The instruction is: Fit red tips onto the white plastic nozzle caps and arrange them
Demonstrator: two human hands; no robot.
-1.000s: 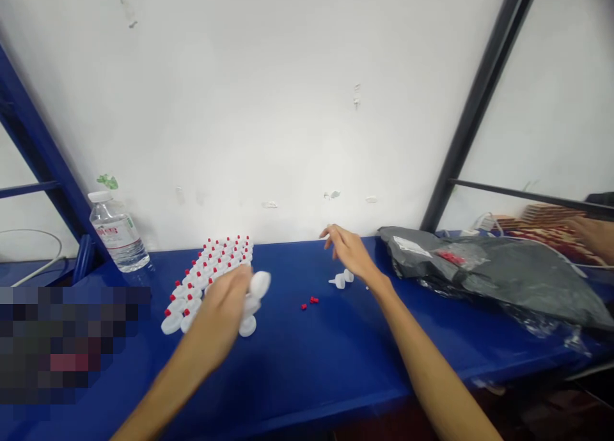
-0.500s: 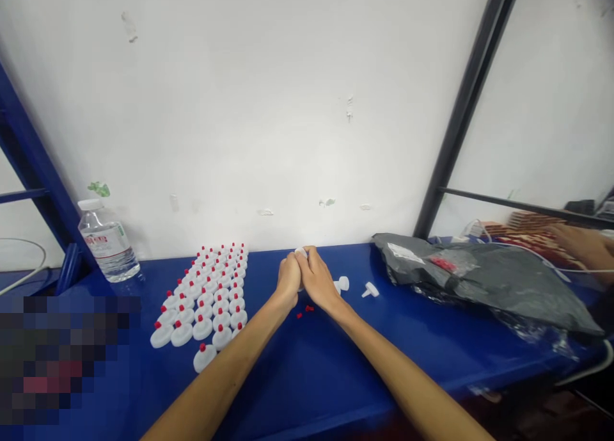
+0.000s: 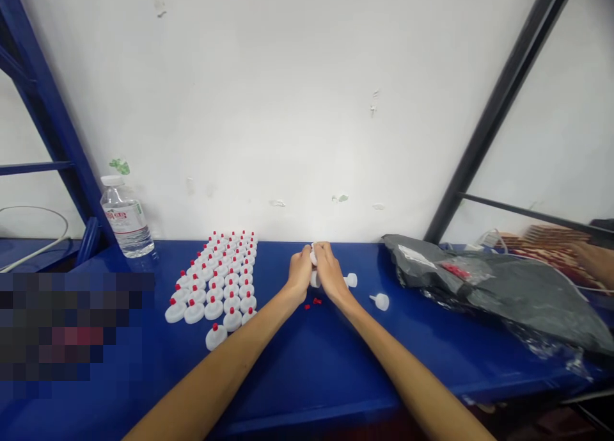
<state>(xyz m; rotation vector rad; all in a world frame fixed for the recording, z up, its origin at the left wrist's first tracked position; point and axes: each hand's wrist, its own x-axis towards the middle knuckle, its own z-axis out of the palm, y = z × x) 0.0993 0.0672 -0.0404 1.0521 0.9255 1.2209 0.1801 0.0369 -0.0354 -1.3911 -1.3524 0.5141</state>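
Note:
My left hand (image 3: 300, 276) and my right hand (image 3: 330, 274) meet over the blue table, fingers closed around a white plastic nozzle cap (image 3: 314, 256). Most of that cap is hidden by the fingers. Just below it, between the hands, another white cap (image 3: 315, 279) shows in part. Small red tips (image 3: 317, 301) lie on the table under my hands. To the right of my right hand are a white nozzle cap (image 3: 352, 280), partly covered, and a loose one (image 3: 382, 301) on its side. Left of my hands stand rows of white nozzle caps (image 3: 213, 309) with red tips on.
A water bottle (image 3: 126, 218) stands at the back left of the blue table (image 3: 330, 370). A grey plastic bag (image 3: 508, 294) with a small packet of red pieces (image 3: 455, 271) lies on the right. Another person's hand (image 3: 595, 262) is at the far right, beside stacked brown pieces.
The view has shifted, so the table sits slightly higher and further right. The loose nozzle cap on the right has rolled to another angle. A white cap below the held one now shows.

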